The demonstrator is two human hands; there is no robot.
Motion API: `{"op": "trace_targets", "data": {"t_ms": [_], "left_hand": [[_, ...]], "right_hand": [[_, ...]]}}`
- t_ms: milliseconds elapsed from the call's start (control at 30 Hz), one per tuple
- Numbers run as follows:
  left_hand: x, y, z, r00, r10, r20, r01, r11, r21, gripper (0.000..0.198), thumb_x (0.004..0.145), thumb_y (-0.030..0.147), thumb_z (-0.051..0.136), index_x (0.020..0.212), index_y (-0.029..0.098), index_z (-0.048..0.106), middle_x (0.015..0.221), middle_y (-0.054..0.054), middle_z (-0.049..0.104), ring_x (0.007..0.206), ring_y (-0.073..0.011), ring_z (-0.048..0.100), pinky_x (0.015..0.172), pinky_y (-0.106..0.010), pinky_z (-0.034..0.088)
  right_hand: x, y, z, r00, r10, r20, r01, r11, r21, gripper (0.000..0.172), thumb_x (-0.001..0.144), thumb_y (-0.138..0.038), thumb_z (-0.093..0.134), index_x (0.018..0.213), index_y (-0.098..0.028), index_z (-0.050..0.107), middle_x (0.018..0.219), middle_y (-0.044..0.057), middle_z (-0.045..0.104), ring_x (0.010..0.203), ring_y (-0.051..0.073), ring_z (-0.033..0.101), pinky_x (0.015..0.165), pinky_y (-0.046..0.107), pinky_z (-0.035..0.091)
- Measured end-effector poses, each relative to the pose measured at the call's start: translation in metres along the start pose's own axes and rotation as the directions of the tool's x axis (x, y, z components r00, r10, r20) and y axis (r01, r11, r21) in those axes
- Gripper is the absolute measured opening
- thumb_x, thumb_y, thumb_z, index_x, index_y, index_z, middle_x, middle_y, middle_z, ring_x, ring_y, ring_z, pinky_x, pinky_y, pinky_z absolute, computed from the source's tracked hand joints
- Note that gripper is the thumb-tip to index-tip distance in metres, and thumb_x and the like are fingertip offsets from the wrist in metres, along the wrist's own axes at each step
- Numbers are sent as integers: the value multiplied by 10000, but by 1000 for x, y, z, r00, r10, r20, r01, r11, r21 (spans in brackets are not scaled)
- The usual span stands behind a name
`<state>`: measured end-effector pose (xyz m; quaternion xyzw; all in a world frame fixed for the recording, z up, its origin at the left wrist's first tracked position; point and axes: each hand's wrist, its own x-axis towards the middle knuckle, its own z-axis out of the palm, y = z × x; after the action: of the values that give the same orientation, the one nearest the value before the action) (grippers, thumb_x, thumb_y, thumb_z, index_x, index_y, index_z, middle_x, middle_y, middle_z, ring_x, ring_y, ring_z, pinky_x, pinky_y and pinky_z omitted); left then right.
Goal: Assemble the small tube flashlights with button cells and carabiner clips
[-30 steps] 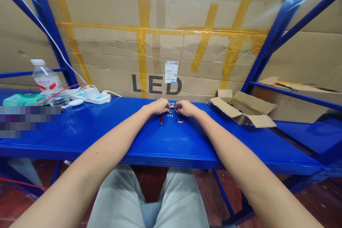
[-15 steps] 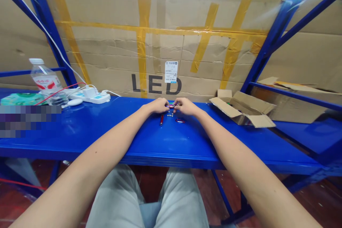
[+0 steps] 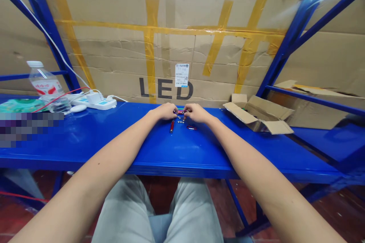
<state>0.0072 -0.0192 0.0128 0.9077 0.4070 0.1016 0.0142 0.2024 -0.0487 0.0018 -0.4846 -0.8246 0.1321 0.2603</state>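
My left hand and my right hand meet at the back of the blue shelf, fingers pinched together on a small red cylindrical part held between them. Just in front of the hands lie a red pen-like tube, a red carabiner clip and a few tiny silver pieces. What exactly the fingers grip is too small to make out fully.
An open cardboard box sits to the right. At the left are a water bottle, a white power strip with cables, and a green packet. A taped cardboard sheet marked LED backs the shelf.
Both hands stay pinched together at the same spot. The view has tilted slightly, so everything sits a little higher and left in frame.
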Motion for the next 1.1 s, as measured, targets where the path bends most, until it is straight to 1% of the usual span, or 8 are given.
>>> {"op": "trace_targets", "data": {"t_ms": [100, 267, 400, 567, 667, 800, 933, 1100], "left_hand": [[1, 0, 3, 998, 35, -43, -37, 997, -62, 212, 752, 204, 571, 880, 202, 741, 861, -65, 741, 761, -202, 629, 657, -265, 387], [4, 3, 6, 998, 56, -30, -56, 998, 4, 190, 738, 208, 582, 849, 206, 736, 837, -64, 736, 760, -207, 631, 635, -265, 371], [4, 3, 6, 1000, 15, -20, -14, 999, 35, 158, 761, 233, 567, 796, 190, 715, 782, -76, 712, 692, -200, 603, 602, -273, 351], [2, 1, 6, 999, -39, 36, 42, 996, -80, 174, 790, 257, 542, 699, 178, 667, 636, -42, 643, 566, -163, 523, 553, -276, 336], [3, 1, 7, 998, -62, 12, 63, 991, -122, 154, 768, 237, 556, 668, 175, 655, 605, -29, 618, 566, -155, 517, 554, -270, 340], [4, 2, 8, 997, -81, 3, 81, 984, -162, 112, 736, 200, 571, 665, 169, 652, 611, -27, 627, 570, -150, 517, 571, -268, 353], [5, 1, 9, 995, -98, -18, 92, 977, -191, 58, 712, 191, 604, 718, 168, 657, 668, -29, 649, 613, -154, 541, 573, -259, 359], [5, -1, 8, 994, -108, -29, 101, 976, -192, 64, 718, 226, 619, 715, 167, 645, 691, -33, 651, 662, -161, 553, 595, -258, 372]], "right_hand": [[-1, -2, 0, 1000, 15, 21, -15, 1000, 3, 88, 809, -121, 577, 874, -159, 622, 737, 8, 704, 629, 112, 587, 592, 201, 392], [-3, -6, -2, 999, 47, 24, -46, 998, -45, 92, 807, -127, 586, 879, -153, 638, 748, 14, 700, 609, 110, 580, 588, 204, 396], [-3, -7, -2, 998, 57, 29, -57, 998, -31, 90, 814, -126, 583, 883, -152, 633, 752, 17, 701, 579, 104, 574, 571, 201, 399], [-3, -6, -1, 996, 80, 47, -80, 997, -5, 98, 817, -136, 583, 902, -155, 629, 751, 17, 705, 521, 99, 555, 526, 207, 387], [-2, -6, 0, 996, 77, 41, -77, 997, -13, 106, 824, -139, 581, 915, -155, 634, 760, 21, 708, 550, 105, 568, 536, 204, 390], [-2, -5, 1, 997, 73, 22, -72, 996, -43, 114, 828, -138, 581, 924, -151, 640, 752, 25, 702, 607, 116, 587, 560, 202, 393], [-2, -3, 2, 998, 70, -3, -70, 996, -63, 97, 829, -148, 589, 911, -153, 639, 758, 28, 697, 619, 116, 588, 561, 199, 387], [-2, -4, 3, 995, 101, 13, -101, 995, -27, 99, 840, -151, 575, 924, -156, 627, 739, 23, 696, 556, 110, 570, 542, 204, 393]]}}
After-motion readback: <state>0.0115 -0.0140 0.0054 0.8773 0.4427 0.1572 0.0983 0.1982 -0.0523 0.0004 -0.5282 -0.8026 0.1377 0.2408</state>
